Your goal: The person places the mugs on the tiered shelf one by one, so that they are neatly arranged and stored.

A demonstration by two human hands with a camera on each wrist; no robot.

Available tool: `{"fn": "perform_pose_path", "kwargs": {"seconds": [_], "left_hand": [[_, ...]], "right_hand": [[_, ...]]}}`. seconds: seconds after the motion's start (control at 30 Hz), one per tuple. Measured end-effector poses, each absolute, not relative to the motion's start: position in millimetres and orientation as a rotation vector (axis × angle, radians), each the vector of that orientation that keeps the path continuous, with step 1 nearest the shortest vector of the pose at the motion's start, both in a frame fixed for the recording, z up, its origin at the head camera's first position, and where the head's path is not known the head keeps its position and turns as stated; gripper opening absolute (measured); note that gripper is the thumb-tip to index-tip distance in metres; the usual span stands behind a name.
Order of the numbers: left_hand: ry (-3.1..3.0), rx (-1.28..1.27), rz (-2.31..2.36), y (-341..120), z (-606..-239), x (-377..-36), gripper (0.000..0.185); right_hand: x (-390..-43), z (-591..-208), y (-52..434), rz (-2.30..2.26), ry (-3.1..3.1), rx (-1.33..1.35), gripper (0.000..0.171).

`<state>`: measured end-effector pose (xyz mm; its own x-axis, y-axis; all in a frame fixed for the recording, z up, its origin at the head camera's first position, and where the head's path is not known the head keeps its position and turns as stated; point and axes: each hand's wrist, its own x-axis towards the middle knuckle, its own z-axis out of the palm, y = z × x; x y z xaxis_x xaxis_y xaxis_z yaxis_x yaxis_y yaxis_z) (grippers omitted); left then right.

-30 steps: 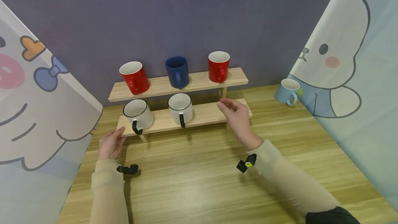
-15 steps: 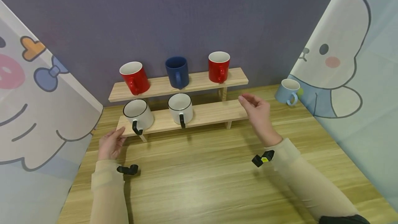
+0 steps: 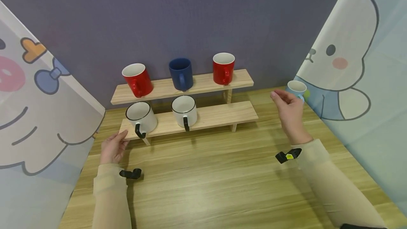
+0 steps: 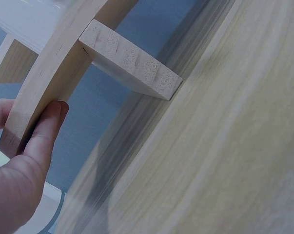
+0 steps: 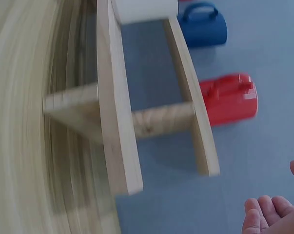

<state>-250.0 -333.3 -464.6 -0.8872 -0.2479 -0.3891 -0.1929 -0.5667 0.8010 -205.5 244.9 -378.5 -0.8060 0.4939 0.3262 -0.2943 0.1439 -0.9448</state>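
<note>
My left hand grasps the lower shelf's left end, thumb along its edge. My right hand, fingers relaxed and holding nothing, hovers beside the light-blue mug at two o'clock from the rack.

There are six mugs in all. Two are red: one red mug at the left end of the upper shelf and another red mug at its right end. One dark blue mug stands between them. Two are white with black handles: one white mug at the left of the lower shelf and a second white mug beside it. One light blue mug stands alone on the desk. The wooden rack has two shelves. Two hands are in view, the left hand and the right hand.
</note>
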Motion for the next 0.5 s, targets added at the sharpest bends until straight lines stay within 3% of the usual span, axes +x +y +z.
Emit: {"fn": "perform_pose_path", "kwargs": {"seconds": [0.1,0.33,0.5], "left_hand": [[-1.447,0.738,-2.649,-333,-464,-250,0.043],[-1.463,0.694,-2.688,-334,-464,-249,0.075],[-1.463,0.684,-2.699,-334,-463,-249,0.080]], "right_hand": [[-207,-380,260,1.736,-1.800,-0.211,0.030],[-209,-383,298,1.572,-1.990,-0.370,0.042],[-211,-385,325,1.502,-2.094,-0.451,0.053]]}}
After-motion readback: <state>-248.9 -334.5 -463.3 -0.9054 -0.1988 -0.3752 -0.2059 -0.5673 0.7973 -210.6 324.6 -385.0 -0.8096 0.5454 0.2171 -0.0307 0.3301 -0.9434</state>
